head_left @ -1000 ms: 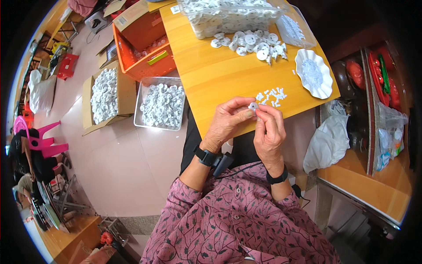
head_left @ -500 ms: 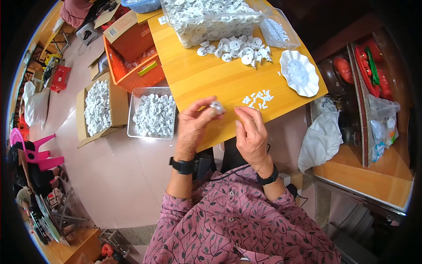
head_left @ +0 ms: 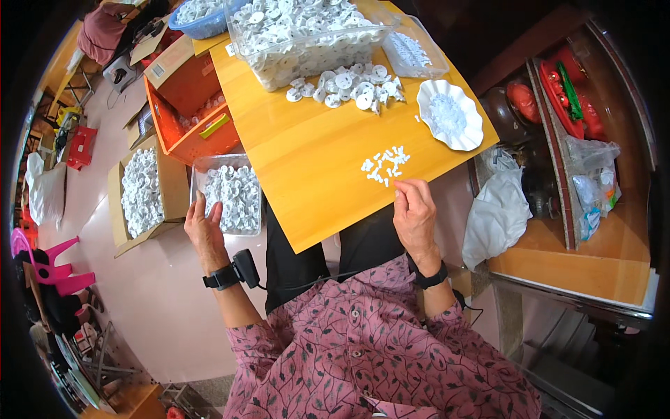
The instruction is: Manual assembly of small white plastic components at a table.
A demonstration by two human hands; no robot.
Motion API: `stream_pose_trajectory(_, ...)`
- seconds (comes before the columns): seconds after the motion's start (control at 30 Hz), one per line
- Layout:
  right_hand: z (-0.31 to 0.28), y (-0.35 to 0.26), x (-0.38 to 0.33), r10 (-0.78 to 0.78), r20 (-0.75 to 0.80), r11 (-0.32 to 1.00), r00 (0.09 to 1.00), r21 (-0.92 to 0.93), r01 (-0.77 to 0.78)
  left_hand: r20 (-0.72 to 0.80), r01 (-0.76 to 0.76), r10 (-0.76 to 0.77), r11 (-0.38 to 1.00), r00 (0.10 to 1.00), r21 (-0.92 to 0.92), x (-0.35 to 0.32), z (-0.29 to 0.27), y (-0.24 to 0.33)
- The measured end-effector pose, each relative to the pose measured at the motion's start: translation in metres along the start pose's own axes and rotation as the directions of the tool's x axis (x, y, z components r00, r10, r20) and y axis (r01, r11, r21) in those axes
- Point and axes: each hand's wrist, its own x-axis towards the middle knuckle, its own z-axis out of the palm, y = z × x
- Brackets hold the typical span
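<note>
My left hand (head_left: 206,230) is off the table's left side, at the near edge of a clear plastic bin (head_left: 261,209) heaped with white round plastic pieces (head_left: 236,192). Its fingers are spread, and nothing shows between them. At the near edge of the yellow wooden table (head_left: 300,188), my right hand (head_left: 416,216) has thumb and fingers pinched together. Whatever they hold, if anything, is too small to make out. Just beyond those fingertips lies a loose scatter of small white pegs (head_left: 386,165).
A large clear tub (head_left: 307,59) of white round pieces stands at the table's back, with a loose pile (head_left: 349,85) before it. A scalloped white dish (head_left: 464,136) of tiny clear pieces sits at right. Left of the table are an orange crate (head_left: 202,140) and a cardboard box (head_left: 171,188).
My left hand has moved left and off the table to the bin, letting go of the white round piece it held. My right hand stays by the pegs. The whole view has shifted slightly.
</note>
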Motion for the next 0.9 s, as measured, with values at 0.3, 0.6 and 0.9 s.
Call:
stream_pose_trajectory(0.3, 0.014, -0.011, 0.016, -0.082, 0.021, 0.996, 0.996, 0.047, 0.081, 0.486, -0.310, 0.102, 0.876, 0.868, 0.369, -0.051, 0.129, 0.018)
stream_pose_trajectory(0.6, 0.008, -0.006, 0.000, -0.005, -0.004, 0.998, 1.000, 0.061, 0.005, 0.700, -0.679, 0.173, 0.484, 0.693, 0.552, -0.035, 0.231, 0.008)
stream_pose_trajectory(0.9, 0.004, 0.006, -0.008, 0.015, -0.017, 0.999, 1.000, 0.036, -0.014, 0.744, -0.832, 0.372, 0.249, 0.555, 0.497, -0.005, 0.266, -0.041)
